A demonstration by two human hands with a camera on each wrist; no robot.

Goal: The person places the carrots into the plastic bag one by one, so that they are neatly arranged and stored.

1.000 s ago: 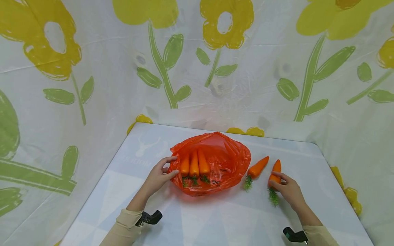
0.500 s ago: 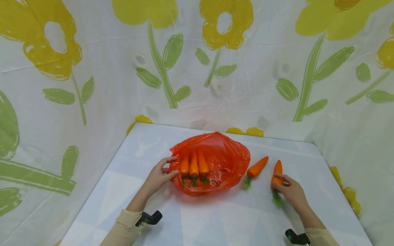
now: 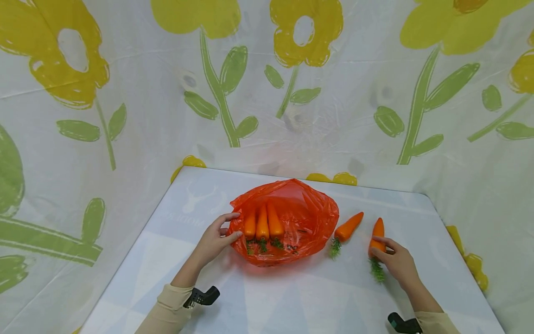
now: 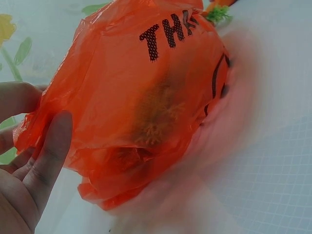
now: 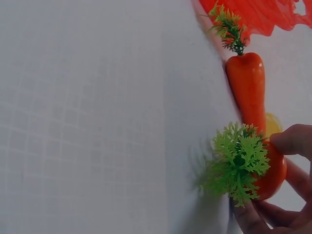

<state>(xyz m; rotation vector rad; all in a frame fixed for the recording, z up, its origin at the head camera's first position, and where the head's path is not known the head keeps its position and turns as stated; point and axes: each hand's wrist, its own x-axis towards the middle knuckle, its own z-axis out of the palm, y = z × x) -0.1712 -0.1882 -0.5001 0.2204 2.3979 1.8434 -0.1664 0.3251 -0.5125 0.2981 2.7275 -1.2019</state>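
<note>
A red plastic bag (image 3: 308, 222) stands with its mouth spread open, three toy carrots (image 3: 263, 222) side by side in its left half. At its left rim my left hand (image 3: 214, 236) pinches the plastic between thumb and fingers; the left wrist view shows the bag's side (image 4: 112, 83) with black lettering. To the right, my right hand (image 3: 396, 260) grips a toy carrot (image 3: 378, 229) round its thick end, the leafy green top (image 5: 239, 163) pointing towards me. Another toy carrot (image 3: 349, 227) lies between that hand and the bag.
All this is on a pale table (image 3: 267, 301) with a faint printed pattern. A white curtain (image 3: 350, 116) with yellow flowers hangs behind the table and along both sides. Each wrist carries a black camera mount (image 3: 204, 295).
My right hand, with the carrot in its grip, has shifted slightly right and towards me. The left hand and the bag have stayed in place.
</note>
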